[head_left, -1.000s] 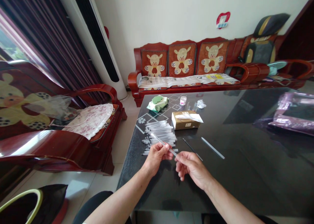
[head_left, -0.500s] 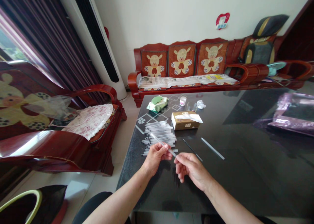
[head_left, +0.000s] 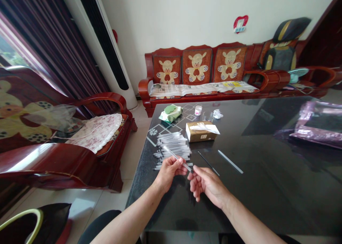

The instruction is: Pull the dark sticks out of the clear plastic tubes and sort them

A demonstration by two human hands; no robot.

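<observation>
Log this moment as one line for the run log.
left hand: holds clear tube | right hand: pinches its near end | behind: tube pile on black table

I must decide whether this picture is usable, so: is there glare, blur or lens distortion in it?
Head view: the glossy table mirrors the sofa with soft glare; head view: the wide lens makes the air conditioner lean; head view: left hand, right hand and thin tube are sharp, the purple bag at the right edge is smeared.
</observation>
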